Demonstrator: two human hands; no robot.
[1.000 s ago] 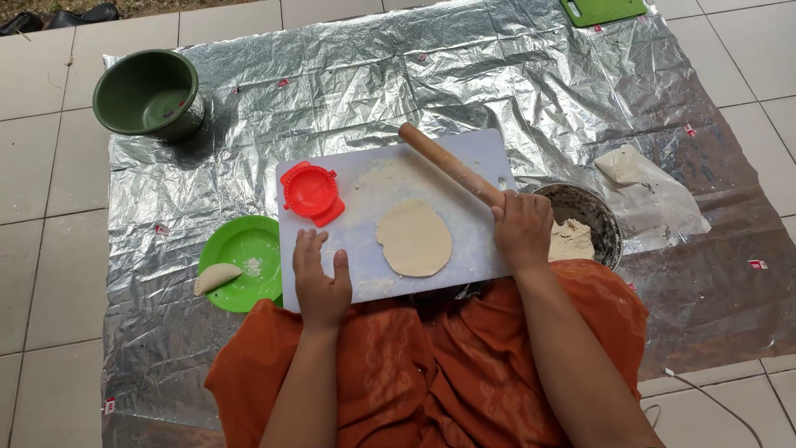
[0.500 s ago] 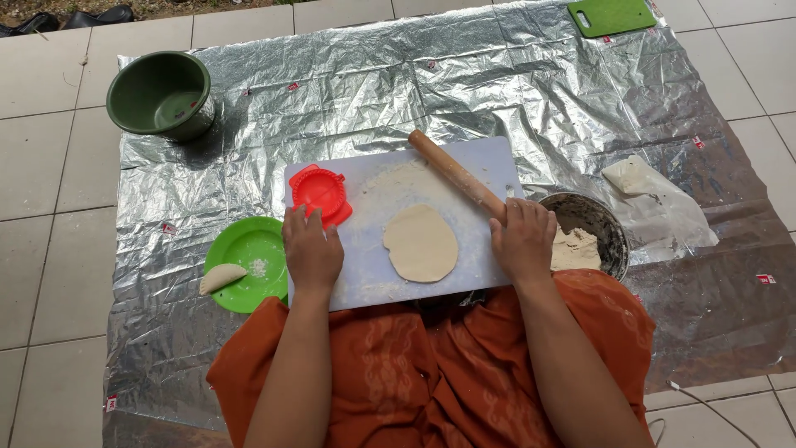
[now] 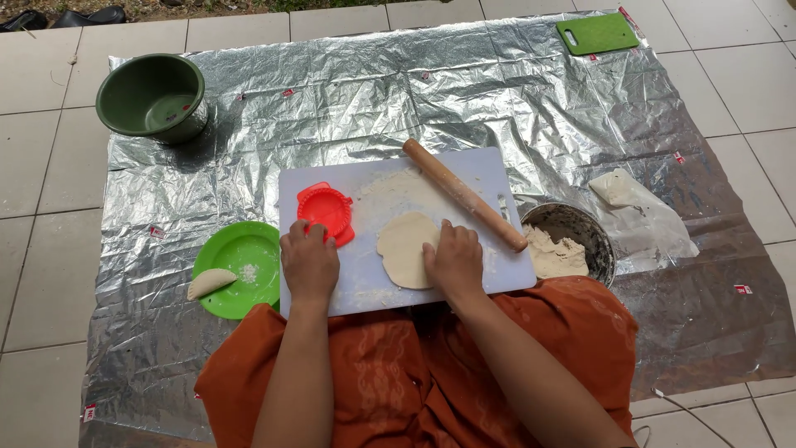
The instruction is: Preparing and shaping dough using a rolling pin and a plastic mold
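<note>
Foil-covered floor [image 3: 464, 75]: one dough round [image 3: 405, 249], two hands.

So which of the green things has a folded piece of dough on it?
The flat green plate beside the left hand, with a dough crescent on its rim. The green bowl and green board carry none.

Bright daylight, sharp, foil [image 3: 464, 91] glare (crinkled)
</note>
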